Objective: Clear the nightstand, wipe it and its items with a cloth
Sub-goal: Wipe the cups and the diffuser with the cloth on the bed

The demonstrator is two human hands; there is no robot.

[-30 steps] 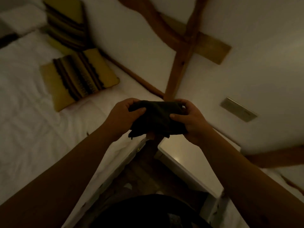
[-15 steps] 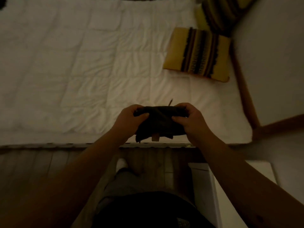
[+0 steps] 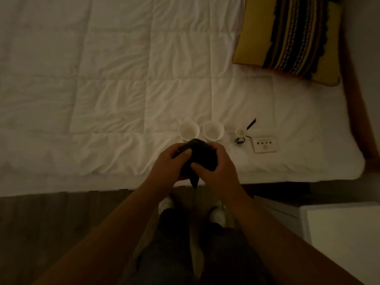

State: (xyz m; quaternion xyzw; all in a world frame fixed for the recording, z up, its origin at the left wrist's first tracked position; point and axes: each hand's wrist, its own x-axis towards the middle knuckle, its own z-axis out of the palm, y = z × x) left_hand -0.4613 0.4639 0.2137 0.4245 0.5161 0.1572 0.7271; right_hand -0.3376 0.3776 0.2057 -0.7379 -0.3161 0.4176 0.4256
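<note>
Dark matt cloth (image 3: 202, 156) is bunching softly. White quilted duvet (image 3: 115, 89) is looking matt, wrinkled. Two white cups (image 3: 188, 130) are appearing smooth. Floor (image 3: 51, 219) is reading as wood.

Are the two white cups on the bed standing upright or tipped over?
Upright. Both white cups show round open mouths facing up at the camera, side by side on the white duvet. Whether anything is inside, the dim light hides.

Two white cups (image 3: 189, 130) stand side by side on the bed (image 3: 102, 89), a small jar (image 3: 240, 132) and card (image 3: 264, 144) just right; quilt left lies open.
</note>
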